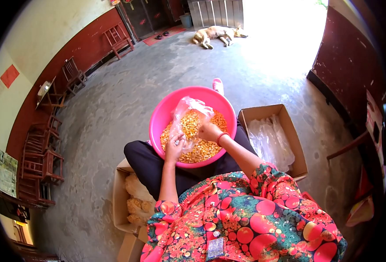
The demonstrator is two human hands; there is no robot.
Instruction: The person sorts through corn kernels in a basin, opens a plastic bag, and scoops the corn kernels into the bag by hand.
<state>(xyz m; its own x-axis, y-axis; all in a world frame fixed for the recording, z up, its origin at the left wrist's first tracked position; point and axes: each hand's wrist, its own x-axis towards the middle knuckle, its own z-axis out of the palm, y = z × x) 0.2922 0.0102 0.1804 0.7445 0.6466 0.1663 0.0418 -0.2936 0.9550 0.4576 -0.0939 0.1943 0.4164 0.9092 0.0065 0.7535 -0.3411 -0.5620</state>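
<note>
A round pink basin [158,114] full of yellow-orange corn kernels [201,153] rests at my lap, between my legs. Over the kernels, a clear plastic bag [196,104] is held spread, with kernels showing in or through it. My left hand [174,146] is closed on the bag's lower left edge, fingers pinched together. At the bag's right side, my right hand [209,132] is curled closed against the plastic, a red bracelet on its wrist; its fingertips are partly hidden.
On my right, a cardboard box [301,153] holds clear plastic bags [269,142]. Another box [119,201] on my left contains filled bags [137,196]. Wooden chairs [40,153] line the left wall. A dog [217,35] lies near the bright doorway.
</note>
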